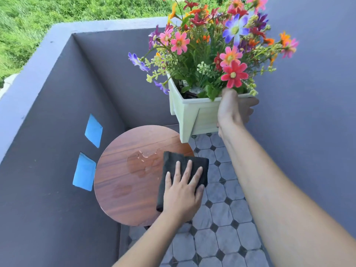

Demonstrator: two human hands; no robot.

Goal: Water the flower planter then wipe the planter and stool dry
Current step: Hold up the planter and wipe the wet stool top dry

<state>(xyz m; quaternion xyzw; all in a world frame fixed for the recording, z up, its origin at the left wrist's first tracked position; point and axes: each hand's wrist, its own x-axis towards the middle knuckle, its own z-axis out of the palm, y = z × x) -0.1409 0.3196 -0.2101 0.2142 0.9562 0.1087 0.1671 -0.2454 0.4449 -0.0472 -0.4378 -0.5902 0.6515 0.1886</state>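
My right hand [232, 110] grips the near right corner of a pale green flower planter [194, 114] and holds it in the air above the far right edge of the stool. Bright flowers [212, 45] in several colours fill the planter. My left hand [183, 191] lies flat, fingers spread, on a folded black cloth [169, 164] pressed onto the right side of the round wooden stool top [123, 170]. A puddle of water [142, 162] sits on the stool's middle, just left of the cloth, and a fainter damp patch [122, 190] lies nearer to me.
A grey balcony wall [57, 112] wraps the stool at left and behind, with two blue squares [93, 131] on it. Another grey wall [317, 93] stands at right. The floor [221, 218] is grey octagon tiles. Grass [57, 10] lies beyond the wall.
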